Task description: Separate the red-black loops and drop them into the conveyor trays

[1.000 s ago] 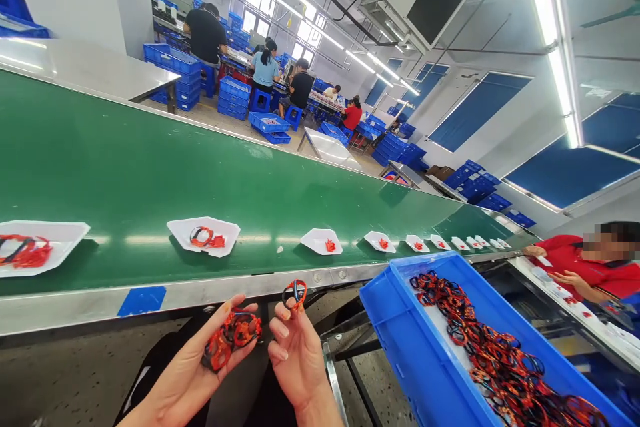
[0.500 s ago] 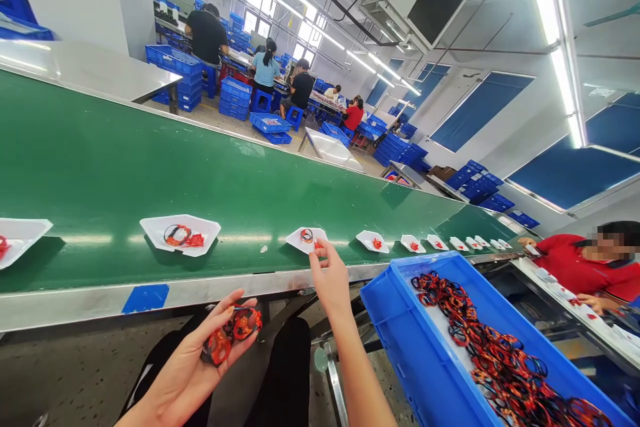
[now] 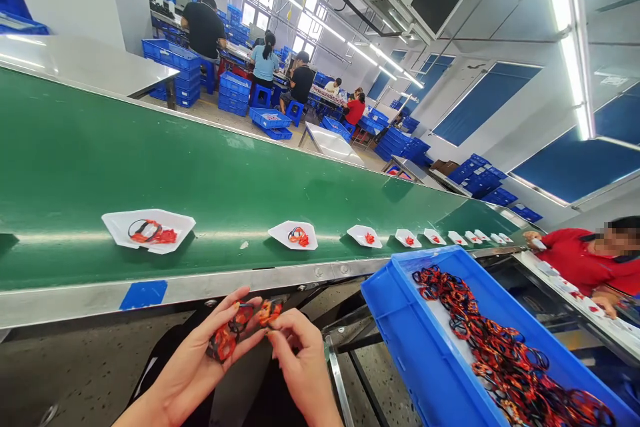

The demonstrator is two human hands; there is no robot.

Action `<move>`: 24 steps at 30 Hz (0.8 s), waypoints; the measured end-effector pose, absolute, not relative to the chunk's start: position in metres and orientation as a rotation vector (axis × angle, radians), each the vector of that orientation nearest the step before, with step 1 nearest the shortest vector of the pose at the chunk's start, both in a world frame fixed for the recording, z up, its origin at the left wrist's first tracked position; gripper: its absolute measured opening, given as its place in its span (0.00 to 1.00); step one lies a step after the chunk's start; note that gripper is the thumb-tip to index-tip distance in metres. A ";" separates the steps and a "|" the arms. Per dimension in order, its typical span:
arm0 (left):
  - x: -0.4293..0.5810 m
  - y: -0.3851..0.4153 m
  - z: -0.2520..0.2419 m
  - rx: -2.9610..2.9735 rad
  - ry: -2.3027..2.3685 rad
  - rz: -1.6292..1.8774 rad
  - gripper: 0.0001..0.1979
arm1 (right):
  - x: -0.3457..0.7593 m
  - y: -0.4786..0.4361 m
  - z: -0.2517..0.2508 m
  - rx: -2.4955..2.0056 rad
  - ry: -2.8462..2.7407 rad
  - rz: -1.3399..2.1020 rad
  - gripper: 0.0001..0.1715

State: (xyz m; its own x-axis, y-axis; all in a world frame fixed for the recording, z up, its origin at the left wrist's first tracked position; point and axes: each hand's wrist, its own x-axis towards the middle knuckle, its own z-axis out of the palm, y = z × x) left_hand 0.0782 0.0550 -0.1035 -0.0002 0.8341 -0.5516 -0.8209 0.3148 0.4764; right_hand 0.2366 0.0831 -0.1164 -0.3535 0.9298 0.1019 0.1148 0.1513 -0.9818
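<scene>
In my left hand (image 3: pixel 193 360), palm up with curled fingers, lies a small bunch of red-and-black wire coils (image 3: pixel 223 341). My right hand (image 3: pixel 304 357) pinches one wire coil (image 3: pixel 271 312) between thumb and forefinger, right beside the left fingertips. Beyond them, on the green conveyor belt (image 3: pixel 175 160), a white tray (image 3: pixel 279 231) holds a wire coil and small red pieces. Another white tray (image 3: pixel 114 223) farther left carries the same contents. The white tray (image 3: pixel 355 235) to the right shows only red pieces.
A blue crate (image 3: pixel 395 307) heaped with wire coils (image 3: pixel 500 347) stands at my right, against the belt's metal edge (image 3: pixel 210 283). More white trays line the belt toward a co-worker in a red shirt (image 3: pixel 570 253). Other people sit among blue crates in the background.
My right hand has drawn back from the tray to my left hand and now pinches a coil there. A coil stays in that tray. The trays have shifted left along the belt.
</scene>
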 end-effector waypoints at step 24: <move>0.080 0.058 -0.112 0.016 0.874 1.170 0.24 | 0.255 0.139 -0.111 -1.055 -0.802 1.529 0.18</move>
State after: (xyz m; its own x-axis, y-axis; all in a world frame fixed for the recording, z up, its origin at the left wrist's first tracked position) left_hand 0.0798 0.0579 -0.1121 0.1101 0.8021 -0.5869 -0.7907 0.4285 0.4373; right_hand 0.2548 0.1390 -0.1109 -0.0465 0.9766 -0.2098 -0.3821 -0.2115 -0.8996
